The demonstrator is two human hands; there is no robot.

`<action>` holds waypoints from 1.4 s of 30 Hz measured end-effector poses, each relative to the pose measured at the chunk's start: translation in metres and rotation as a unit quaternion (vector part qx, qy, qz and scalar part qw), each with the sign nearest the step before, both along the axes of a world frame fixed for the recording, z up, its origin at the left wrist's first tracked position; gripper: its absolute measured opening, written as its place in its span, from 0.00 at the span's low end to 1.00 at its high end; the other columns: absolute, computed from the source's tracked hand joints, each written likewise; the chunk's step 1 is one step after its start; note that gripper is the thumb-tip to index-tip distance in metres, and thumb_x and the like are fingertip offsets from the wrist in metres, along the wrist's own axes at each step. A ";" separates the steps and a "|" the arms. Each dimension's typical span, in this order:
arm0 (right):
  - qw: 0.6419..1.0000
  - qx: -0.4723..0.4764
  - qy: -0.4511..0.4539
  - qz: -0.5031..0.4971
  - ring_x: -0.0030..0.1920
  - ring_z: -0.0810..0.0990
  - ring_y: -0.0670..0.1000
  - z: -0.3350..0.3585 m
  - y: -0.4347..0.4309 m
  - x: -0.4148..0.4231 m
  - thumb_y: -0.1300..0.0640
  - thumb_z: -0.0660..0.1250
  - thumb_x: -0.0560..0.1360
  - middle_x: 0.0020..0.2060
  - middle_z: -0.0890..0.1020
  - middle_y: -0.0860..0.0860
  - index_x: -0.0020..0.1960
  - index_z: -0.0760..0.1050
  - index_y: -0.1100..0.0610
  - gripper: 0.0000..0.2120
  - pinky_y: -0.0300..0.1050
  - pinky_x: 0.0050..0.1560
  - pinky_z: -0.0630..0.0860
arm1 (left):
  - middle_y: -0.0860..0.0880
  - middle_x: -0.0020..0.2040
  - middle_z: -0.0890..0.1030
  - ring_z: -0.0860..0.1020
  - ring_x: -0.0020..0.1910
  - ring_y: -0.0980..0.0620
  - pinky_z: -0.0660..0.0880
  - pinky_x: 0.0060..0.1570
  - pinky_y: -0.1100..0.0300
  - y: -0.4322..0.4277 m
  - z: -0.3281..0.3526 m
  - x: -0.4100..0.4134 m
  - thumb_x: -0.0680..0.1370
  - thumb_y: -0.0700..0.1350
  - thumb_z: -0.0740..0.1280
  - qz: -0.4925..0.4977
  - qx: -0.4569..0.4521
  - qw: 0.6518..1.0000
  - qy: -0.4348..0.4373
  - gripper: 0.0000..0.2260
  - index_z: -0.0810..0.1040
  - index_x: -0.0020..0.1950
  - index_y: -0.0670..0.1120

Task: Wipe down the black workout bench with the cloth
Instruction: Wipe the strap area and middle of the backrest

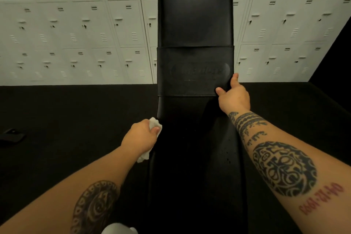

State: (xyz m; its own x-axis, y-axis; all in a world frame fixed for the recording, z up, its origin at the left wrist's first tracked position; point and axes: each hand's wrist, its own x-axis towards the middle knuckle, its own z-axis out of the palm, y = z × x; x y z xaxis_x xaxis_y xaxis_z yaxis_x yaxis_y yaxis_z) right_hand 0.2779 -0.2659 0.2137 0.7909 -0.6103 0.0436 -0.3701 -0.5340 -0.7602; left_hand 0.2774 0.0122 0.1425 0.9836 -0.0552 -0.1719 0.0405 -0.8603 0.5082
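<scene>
Nearest, a pale rounded object (118, 229) is cut off by the frame. The left hand (139, 135) clamps a crumpled white cloth (155, 124) against the left edge of the long black padded workout bench (195, 15). The right hand (234, 97) grips the right edge. No wiped streaks show, so most of the wiping probably remains.

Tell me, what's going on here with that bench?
A person is wiping down a black workout bench. Their left hand grips a crumpled white cloth against the bench's left edge. Their right hand holds the bench's right edge, with the thumb resting on the matte band across the pad. A wall of white lockers stands behind the bench.
</scene>
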 end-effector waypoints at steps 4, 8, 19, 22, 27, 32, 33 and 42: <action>0.994 -0.092 -0.053 0.000 0.73 0.62 0.56 -0.010 0.026 -0.031 0.46 0.67 0.78 0.75 0.62 0.51 0.80 0.54 0.48 0.35 0.59 0.71 0.61 | 0.51 0.44 0.76 0.74 0.38 0.54 0.69 0.35 0.57 -0.023 0.050 -0.010 0.82 0.54 0.65 0.050 -0.087 0.984 -0.148 0.11 0.74 0.57 0.48; 0.956 0.050 -0.199 0.208 0.66 0.74 0.49 -0.025 0.072 -0.053 0.43 0.64 0.79 0.65 0.77 0.51 0.70 0.74 0.50 0.22 0.43 0.68 0.69 | 0.50 0.48 0.83 0.81 0.49 0.51 0.79 0.48 0.54 -0.070 0.096 -0.018 0.79 0.48 0.71 0.057 -0.424 0.897 -0.114 0.04 0.80 0.53 0.51; 0.979 0.075 -0.171 0.085 0.47 0.82 0.46 -0.019 0.031 -0.061 0.41 0.69 0.72 0.44 0.82 0.42 0.54 0.75 0.38 0.11 0.53 0.50 0.79 | 0.52 0.70 0.77 0.73 0.69 0.51 0.68 0.71 0.47 -0.077 0.110 0.010 0.79 0.40 0.67 -0.089 -0.446 0.891 0.011 0.15 0.82 0.63 0.54; 0.990 -0.055 -0.105 0.073 0.48 0.79 0.51 -0.030 0.023 -0.051 0.43 0.67 0.72 0.46 0.78 0.44 0.53 0.71 0.40 0.11 0.58 0.52 0.78 | 0.50 0.79 0.64 0.61 0.78 0.45 0.59 0.77 0.42 -0.062 0.105 0.039 0.81 0.48 0.67 0.023 -0.241 0.957 -0.160 0.22 0.71 0.75 0.57; 0.971 -0.175 -0.120 0.108 0.46 0.78 0.60 -0.038 0.061 -0.025 0.54 0.66 0.73 0.49 0.77 0.54 0.54 0.78 0.53 0.10 0.56 0.48 0.76 | 0.44 0.80 0.63 0.68 0.74 0.40 0.68 0.72 0.43 -0.070 0.081 0.053 0.83 0.50 0.64 0.045 -0.276 0.960 0.002 0.39 0.38 0.82 0.61; 0.918 -0.288 -0.102 0.254 0.44 0.78 0.60 -0.050 0.081 -0.018 0.54 0.67 0.73 0.46 0.76 0.53 0.51 0.77 0.54 0.08 0.51 0.40 0.72 | 0.43 0.76 0.69 0.74 0.68 0.41 0.71 0.66 0.45 -0.073 0.072 0.056 0.84 0.48 0.61 0.047 -0.274 0.960 -0.017 0.38 0.35 0.80 0.63; 0.906 -0.311 -0.095 0.271 0.44 0.79 0.60 -0.050 0.074 -0.023 0.53 0.67 0.72 0.46 0.76 0.53 0.51 0.77 0.53 0.08 0.51 0.40 0.73 | 0.43 0.76 0.69 0.74 0.67 0.42 0.71 0.66 0.46 -0.070 0.072 0.056 0.84 0.48 0.61 0.043 -0.277 0.960 -0.016 0.38 0.35 0.80 0.64; 0.965 -0.189 -0.106 0.146 0.49 0.79 0.58 -0.040 0.067 -0.014 0.52 0.65 0.75 0.49 0.79 0.53 0.54 0.77 0.52 0.09 0.51 0.47 0.74 | 0.42 0.76 0.69 0.74 0.68 0.40 0.70 0.67 0.46 -0.070 0.069 0.055 0.85 0.48 0.61 0.054 -0.263 0.963 -0.007 0.38 0.34 0.81 0.63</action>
